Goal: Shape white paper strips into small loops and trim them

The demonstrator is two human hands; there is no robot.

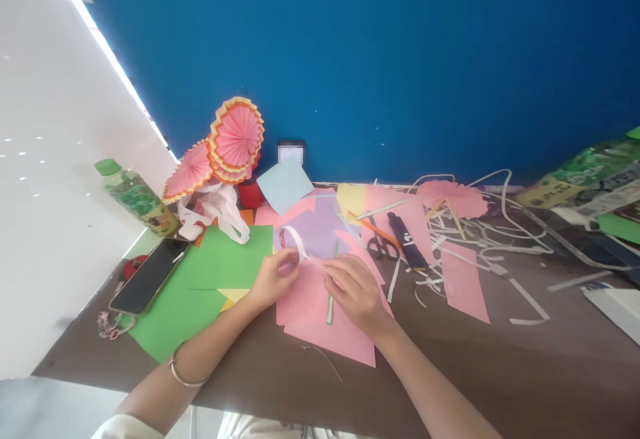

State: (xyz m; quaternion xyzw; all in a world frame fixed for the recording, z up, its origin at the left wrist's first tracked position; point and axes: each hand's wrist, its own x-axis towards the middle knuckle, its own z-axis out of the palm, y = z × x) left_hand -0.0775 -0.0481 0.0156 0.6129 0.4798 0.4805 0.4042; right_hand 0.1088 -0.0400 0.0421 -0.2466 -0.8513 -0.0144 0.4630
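A roll of white tape (299, 241) is held upright in my left hand (276, 275), its fingers curled round the lower part of the ring. From the roll a short length of tape runs right to my right hand (353, 287), whose thumb and fingertips are pinched on its free end. Beneath both hands lie overlapping sheets of pink paper (325, 337). A thin pale strip (330, 309) rests on them beside my right fingers. Just beyond is a lilac sheet (325, 229).
Green paper (240, 252) and a phone (150, 275) lie left; a bottle (137, 199) and folded paper rosettes (237, 139) stand behind. To the right are scissors (383, 248), a dark tube (407, 242), cut strips (530, 302) and another bottle (585, 169). A blue wall (400, 79) bounds the desk.
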